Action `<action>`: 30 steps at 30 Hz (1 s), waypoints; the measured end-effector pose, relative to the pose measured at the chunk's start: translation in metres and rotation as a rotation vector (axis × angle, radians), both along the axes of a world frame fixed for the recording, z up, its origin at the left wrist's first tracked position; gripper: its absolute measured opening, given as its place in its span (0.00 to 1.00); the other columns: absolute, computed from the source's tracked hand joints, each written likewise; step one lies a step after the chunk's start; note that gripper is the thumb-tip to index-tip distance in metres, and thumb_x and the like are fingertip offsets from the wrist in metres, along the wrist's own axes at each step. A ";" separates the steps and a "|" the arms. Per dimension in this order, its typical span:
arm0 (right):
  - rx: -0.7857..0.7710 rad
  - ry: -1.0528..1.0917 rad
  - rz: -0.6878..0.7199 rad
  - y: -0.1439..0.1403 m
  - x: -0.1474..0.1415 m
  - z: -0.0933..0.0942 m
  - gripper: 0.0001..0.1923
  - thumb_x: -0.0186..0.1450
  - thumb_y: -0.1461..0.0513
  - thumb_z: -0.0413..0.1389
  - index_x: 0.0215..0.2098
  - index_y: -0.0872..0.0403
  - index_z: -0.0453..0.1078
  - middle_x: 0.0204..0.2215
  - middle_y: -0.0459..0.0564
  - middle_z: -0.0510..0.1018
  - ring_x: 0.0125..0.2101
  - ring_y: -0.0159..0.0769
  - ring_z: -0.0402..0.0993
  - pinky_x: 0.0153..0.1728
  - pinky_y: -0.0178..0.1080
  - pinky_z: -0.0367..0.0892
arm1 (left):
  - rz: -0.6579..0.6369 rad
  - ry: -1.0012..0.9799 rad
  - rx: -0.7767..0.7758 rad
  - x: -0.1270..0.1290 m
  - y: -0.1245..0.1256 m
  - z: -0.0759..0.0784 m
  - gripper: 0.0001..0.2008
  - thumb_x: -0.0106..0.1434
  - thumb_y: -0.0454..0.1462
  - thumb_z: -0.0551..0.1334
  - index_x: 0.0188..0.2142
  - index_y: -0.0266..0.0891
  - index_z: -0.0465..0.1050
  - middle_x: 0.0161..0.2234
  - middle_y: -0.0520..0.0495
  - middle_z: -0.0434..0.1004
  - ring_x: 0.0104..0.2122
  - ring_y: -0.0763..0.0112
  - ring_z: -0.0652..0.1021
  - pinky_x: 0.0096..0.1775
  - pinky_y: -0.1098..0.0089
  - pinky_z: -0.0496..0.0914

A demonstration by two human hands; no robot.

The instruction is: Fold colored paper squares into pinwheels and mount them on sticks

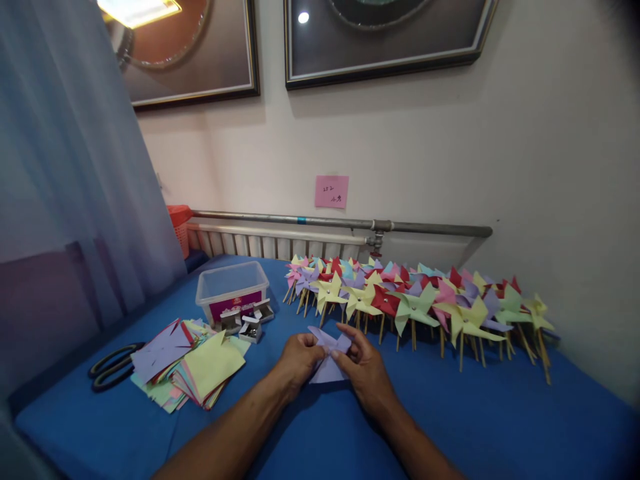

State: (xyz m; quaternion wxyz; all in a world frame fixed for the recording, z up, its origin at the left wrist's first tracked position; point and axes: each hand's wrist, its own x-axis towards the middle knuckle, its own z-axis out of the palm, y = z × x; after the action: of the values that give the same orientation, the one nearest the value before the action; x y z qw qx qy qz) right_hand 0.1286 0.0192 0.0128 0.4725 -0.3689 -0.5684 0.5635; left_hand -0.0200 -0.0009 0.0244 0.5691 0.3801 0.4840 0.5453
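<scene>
Between my hands, above the blue cloth, is a purple paper pinwheel (330,373) with corners folded in toward its middle. My left hand (299,360) pinches its left side, thumb near the centre. On the right side, the thumb of my right hand (364,365) presses close to the centre while its other fingers curl behind the paper. No stick shows on this pinwheel. Left of my hands lies a pile of cut coloured paper squares (213,363), a purple sheet (163,352) on top. Small open boxes (251,329) stand behind, one with small metal pieces inside.
Finished pinwheels on sticks (415,307) crowd the back right of the blue-covered table (310,440). A clear plastic tub (233,283) stands at the back left. Black-handled scissors (116,367) lie partly under the paper. A metal pipe (330,221) runs along the wall.
</scene>
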 end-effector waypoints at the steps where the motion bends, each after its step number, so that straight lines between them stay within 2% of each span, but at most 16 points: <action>1: -0.003 -0.001 -0.004 0.000 0.000 0.000 0.34 0.54 0.52 0.66 0.57 0.50 0.67 0.27 0.44 0.78 0.27 0.39 0.75 0.28 0.39 0.67 | -0.002 0.005 -0.002 0.000 0.000 0.000 0.15 0.40 0.41 0.73 0.21 0.37 0.70 0.17 0.53 0.71 0.18 0.76 0.67 0.25 0.72 0.58; 7: 0.013 -0.023 -0.043 -0.001 -0.001 0.000 0.31 0.55 0.54 0.66 0.55 0.50 0.68 0.29 0.44 0.78 0.29 0.40 0.75 0.30 0.40 0.68 | 0.019 0.022 -0.011 0.000 0.002 -0.003 0.14 0.41 0.40 0.72 0.20 0.38 0.68 0.16 0.54 0.69 0.18 0.76 0.65 0.24 0.72 0.57; 12: 0.018 -0.043 -0.082 -0.002 -0.002 0.001 0.28 0.55 0.54 0.65 0.52 0.49 0.70 0.29 0.45 0.78 0.28 0.40 0.73 0.28 0.39 0.68 | -0.008 -0.006 -0.015 0.000 0.001 -0.003 0.14 0.41 0.40 0.72 0.21 0.37 0.69 0.18 0.53 0.71 0.19 0.75 0.67 0.25 0.72 0.59; 19: 0.045 -0.091 -0.135 0.002 -0.002 -0.002 0.26 0.54 0.56 0.64 0.50 0.51 0.71 0.28 0.45 0.78 0.27 0.40 0.73 0.28 0.39 0.68 | 0.002 -0.055 0.009 0.002 -0.002 0.002 0.18 0.42 0.42 0.71 0.16 0.40 0.62 0.13 0.56 0.62 0.16 0.78 0.62 0.23 0.72 0.55; 25: 0.059 -0.098 -0.128 0.001 -0.002 -0.001 0.25 0.54 0.57 0.62 0.50 0.52 0.71 0.28 0.45 0.78 0.28 0.39 0.73 0.29 0.39 0.68 | -0.034 -0.092 -0.005 0.003 -0.005 0.006 0.13 0.40 0.39 0.73 0.21 0.35 0.73 0.19 0.51 0.74 0.20 0.74 0.70 0.27 0.71 0.62; 30: 0.066 -0.111 -0.132 0.000 -0.002 0.001 0.24 0.54 0.58 0.61 0.49 0.51 0.71 0.28 0.45 0.78 0.29 0.40 0.74 0.30 0.39 0.68 | -0.059 -0.092 0.000 0.002 -0.005 0.007 0.15 0.36 0.38 0.75 0.22 0.34 0.74 0.20 0.49 0.76 0.20 0.73 0.72 0.27 0.71 0.64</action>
State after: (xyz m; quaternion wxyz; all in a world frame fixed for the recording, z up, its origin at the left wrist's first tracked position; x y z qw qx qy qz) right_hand 0.1265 0.0191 0.0142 0.4884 -0.4204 -0.5864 0.4908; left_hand -0.0176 -0.0056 0.0316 0.6064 0.3688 0.4458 0.5455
